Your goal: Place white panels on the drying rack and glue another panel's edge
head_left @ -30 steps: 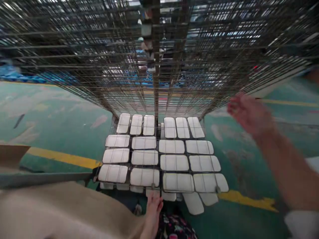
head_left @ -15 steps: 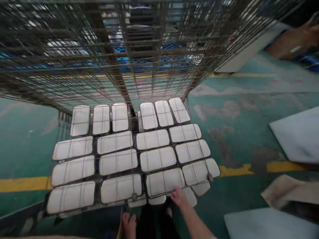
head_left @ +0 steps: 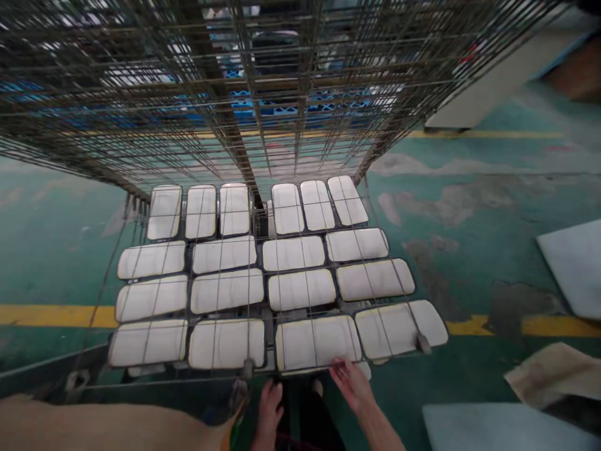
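Note:
Rows of white rounded-rectangle pieces with thin yellow edges (head_left: 317, 342) lie beneath a wire shelf (head_left: 181, 380) of a tall rack. My right hand (head_left: 348, 381) is at the shelf's front edge, its fingertips touching or just beside the front piece right of the middle; its fingers are partly spread and hold nothing that I can see. Below the front edge, left of my right hand, my left hand (head_left: 270, 404) has curled fingers, and what they hold, if anything, cannot be made out. Small clip-like parts (head_left: 248, 368) sit on the front wire.
Stacked wire shelves (head_left: 300, 81) rise at the back, with blue crates behind. White boards (head_left: 511, 426) lie at the right, near a beige sheet (head_left: 539, 376). A beige surface (head_left: 107, 429) fills the lower left. The floor (head_left: 451, 238) is green with yellow lines.
The front wire shelf now sits apart from my left hand's former spot; both hands have shifted right in view. My right hand's fingers have spread more. The view itself has moved.

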### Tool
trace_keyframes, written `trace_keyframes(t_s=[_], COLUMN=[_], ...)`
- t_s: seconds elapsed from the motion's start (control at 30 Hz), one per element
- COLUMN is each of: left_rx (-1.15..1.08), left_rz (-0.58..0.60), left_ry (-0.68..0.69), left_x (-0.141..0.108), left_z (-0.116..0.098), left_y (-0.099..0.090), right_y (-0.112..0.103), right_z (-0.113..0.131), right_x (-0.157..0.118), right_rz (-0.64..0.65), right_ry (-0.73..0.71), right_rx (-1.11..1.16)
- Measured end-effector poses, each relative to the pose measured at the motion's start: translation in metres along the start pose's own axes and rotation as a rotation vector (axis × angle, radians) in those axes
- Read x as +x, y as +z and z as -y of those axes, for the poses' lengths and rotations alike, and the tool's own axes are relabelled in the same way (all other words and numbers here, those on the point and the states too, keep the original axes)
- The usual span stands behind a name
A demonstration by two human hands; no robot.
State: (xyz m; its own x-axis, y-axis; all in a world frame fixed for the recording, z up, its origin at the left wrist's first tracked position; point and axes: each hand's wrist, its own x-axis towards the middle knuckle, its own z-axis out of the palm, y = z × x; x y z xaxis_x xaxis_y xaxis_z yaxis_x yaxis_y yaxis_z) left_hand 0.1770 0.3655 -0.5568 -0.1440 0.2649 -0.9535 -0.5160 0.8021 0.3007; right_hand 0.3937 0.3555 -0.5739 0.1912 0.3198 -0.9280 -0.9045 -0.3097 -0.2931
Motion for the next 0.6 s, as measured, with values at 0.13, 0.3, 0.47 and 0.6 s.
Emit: trace_keyframes(t_s=[0.13, 0.3, 0.47, 0.6], left_rx=[-0.227, -0.46, -0.448, -0.415], left_rz=[0.182, 0.28, 0.239, 0.197], left_ry=[-0.081, -0.073, -0.054, -0.007], left_x=[-0.013, -0.039, -0.073, -0.109], left_z=[0.028, 0.039, 0.014, -0.004], left_y=[0.044, 0.058, 0.038, 0.036], right_y=[-0.009, -0.009, 0.001, 0.007], right_z=[0.004, 0.009, 0.019, 0.034], right_x=[-0.009, -0.029, -0.067, -0.1], right_rz=[0.077, 0.107, 0.086, 0.035], right_ry=[0.007, -0.01, -0.015, 0.008], right_rx=[-0.013, -0.04, -0.094, -0.207])
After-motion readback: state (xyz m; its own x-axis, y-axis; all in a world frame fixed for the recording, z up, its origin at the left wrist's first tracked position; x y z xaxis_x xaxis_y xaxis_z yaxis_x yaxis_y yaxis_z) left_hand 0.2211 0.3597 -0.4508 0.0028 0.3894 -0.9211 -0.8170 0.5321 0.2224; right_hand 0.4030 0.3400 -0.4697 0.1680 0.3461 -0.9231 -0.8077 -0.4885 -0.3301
